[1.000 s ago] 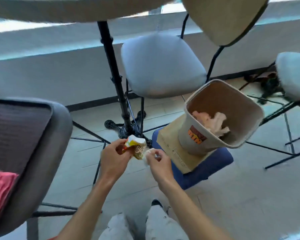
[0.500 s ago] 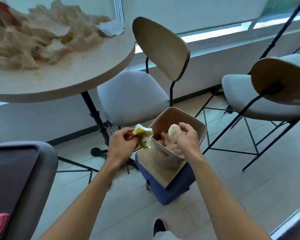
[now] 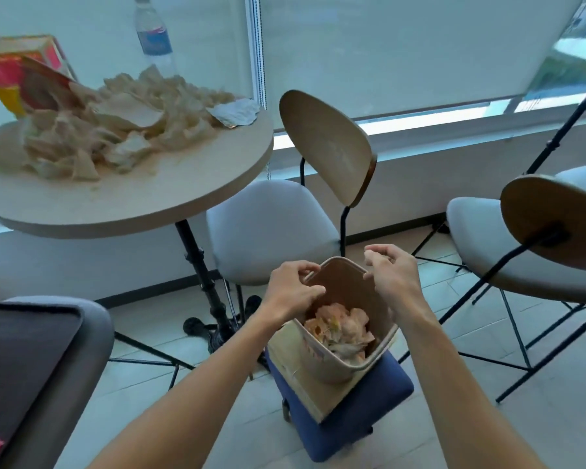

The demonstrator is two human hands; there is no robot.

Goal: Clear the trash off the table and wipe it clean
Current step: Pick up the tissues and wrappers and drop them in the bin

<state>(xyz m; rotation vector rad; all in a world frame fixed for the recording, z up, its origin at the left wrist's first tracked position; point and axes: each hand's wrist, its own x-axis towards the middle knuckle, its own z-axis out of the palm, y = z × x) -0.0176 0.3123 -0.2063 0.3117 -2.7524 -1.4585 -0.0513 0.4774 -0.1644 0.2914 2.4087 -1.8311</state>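
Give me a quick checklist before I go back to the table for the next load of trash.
1. Left hand free: ok, holds nothing over the bin.
2. Right hand free: ok, fingers loosely curled, nothing in them.
3. Room in the bin: ok, crumpled paper lies well below the rim.
4. Bin steady: cannot tell, it tilts on the blue stool.
5. Table cleared: not ok, a pile of tissues, a box and a bottle remain.
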